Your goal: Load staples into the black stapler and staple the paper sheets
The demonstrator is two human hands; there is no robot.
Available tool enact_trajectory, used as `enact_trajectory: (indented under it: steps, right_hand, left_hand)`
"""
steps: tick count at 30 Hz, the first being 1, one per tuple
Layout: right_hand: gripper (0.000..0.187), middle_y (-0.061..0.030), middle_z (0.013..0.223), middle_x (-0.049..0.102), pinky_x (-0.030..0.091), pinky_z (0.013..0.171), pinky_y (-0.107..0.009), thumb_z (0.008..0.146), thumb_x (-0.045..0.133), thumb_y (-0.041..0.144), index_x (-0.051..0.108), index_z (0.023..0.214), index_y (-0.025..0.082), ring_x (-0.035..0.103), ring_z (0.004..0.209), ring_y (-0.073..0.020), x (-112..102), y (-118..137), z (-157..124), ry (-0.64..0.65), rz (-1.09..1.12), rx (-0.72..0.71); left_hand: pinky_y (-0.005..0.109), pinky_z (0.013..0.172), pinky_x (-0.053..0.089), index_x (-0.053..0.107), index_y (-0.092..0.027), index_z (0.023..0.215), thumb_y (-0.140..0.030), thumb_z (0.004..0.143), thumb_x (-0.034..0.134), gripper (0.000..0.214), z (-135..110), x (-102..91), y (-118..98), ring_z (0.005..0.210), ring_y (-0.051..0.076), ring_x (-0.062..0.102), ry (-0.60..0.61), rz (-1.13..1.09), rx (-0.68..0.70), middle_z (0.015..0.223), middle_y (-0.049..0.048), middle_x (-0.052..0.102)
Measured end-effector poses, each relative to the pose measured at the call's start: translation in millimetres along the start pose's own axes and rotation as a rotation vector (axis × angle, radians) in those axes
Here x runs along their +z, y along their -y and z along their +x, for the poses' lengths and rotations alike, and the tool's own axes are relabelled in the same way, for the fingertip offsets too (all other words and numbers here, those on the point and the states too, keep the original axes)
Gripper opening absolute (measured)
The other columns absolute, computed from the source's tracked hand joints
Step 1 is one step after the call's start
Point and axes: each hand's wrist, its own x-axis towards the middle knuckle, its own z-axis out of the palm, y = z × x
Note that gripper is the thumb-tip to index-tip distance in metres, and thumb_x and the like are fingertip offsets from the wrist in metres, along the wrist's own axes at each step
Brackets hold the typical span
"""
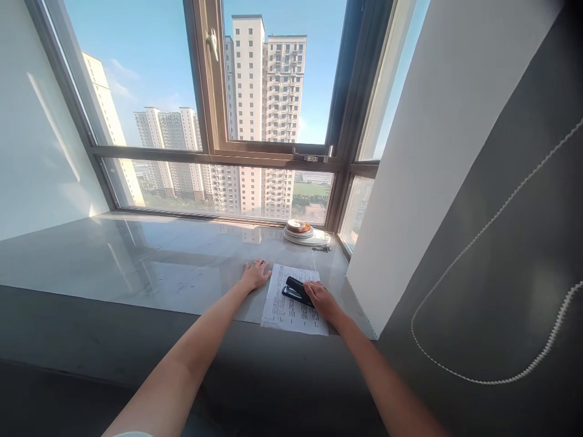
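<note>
A black stapler (pixel 295 290) lies over a printed sheet of paper (pixel 277 312), its front pointing left. My right hand (pixel 319 296) is closed around the stapler's right end. The sheet rests on the glossy grey windowsill (pixel 214 243), and its lower edge reaches past the sill's front edge. Just left of the paper, my left hand (pixel 256 275) rests on the sill with its fingers stretched out. A small dark spot shows by its fingertips, too small to make out. Whether the paper is one sheet or a stack, I cannot tell.
Stacked plates and dishes (pixel 298 232) stand by the window's right corner, with a small dark object (pixel 322 248) in front. Tiny dark bits (pixel 182 284) lie scattered on the sill at left. A white bead cord (pixel 455 258) hangs at right beside the wall (pixel 419 182).
</note>
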Motion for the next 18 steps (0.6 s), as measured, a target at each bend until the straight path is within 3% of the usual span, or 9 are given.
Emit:
enact_trajectory:
  steps: [7, 11, 15, 18]
  right_hand:
    - [0.050, -0.0079, 0.090, 0.068, 0.048, 0.090, -0.044, 0.108, 0.026, 0.048, 0.063, 0.083, 0.025, 0.061, 0.094, -0.0266, 30.0, 24.9, 21.7, 0.010, -0.005, -0.051]
    - [0.041, -0.0075, 0.106, 0.069, 0.047, 0.095, -0.046, 0.108, 0.032, 0.051, 0.065, 0.108, 0.027, 0.060, 0.106, -0.0274, 29.9, 31.1, 18.7, -0.029, 0.003, -0.073]
    - [0.036, -0.0081, 0.118, 0.065, 0.048, 0.097, -0.045, 0.099, 0.056, 0.050, 0.057, 0.127, 0.028, 0.059, 0.109, -0.0277, 24.9, 33.6, 8.9, -0.079, 0.007, -0.108]
    - [0.037, -0.0084, 0.118, 0.064, 0.051, 0.093, -0.042, 0.093, 0.066, 0.038, 0.057, 0.127, 0.025, 0.060, 0.107, -0.0272, 25.7, 35.7, 6.3, -0.059, 0.031, -0.146]
  left_hand:
    - [0.084, 0.107, 0.013, 0.057, -0.024, 0.139, -0.035, 0.103, 0.033, 0.045, -10.8, -13.0, 38.2, 0.149, 0.040, 0.033, -0.122, -0.014, -0.214, 0.158, 0.0201, 0.042]
    - [0.081, 0.110, 0.013, 0.052, -0.022, 0.145, -0.036, 0.104, 0.031, 0.048, -16.1, -14.7, 51.6, 0.151, 0.037, 0.031, -0.132, -0.019, -0.207, 0.159, 0.0213, 0.040]
    - [0.072, 0.117, 0.018, 0.044, -0.016, 0.152, -0.038, 0.103, 0.033, 0.054, -22.9, -14.6, 38.3, 0.150, 0.038, 0.032, -0.248, -0.065, -0.221, 0.160, 0.0243, 0.037]
    - [0.052, 0.120, 0.032, 0.052, -0.013, 0.144, -0.027, 0.102, 0.031, 0.048, -33.1, -9.1, 10.1, 0.146, 0.030, 0.041, -0.389, -0.204, -0.177, 0.154, 0.0210, 0.047]
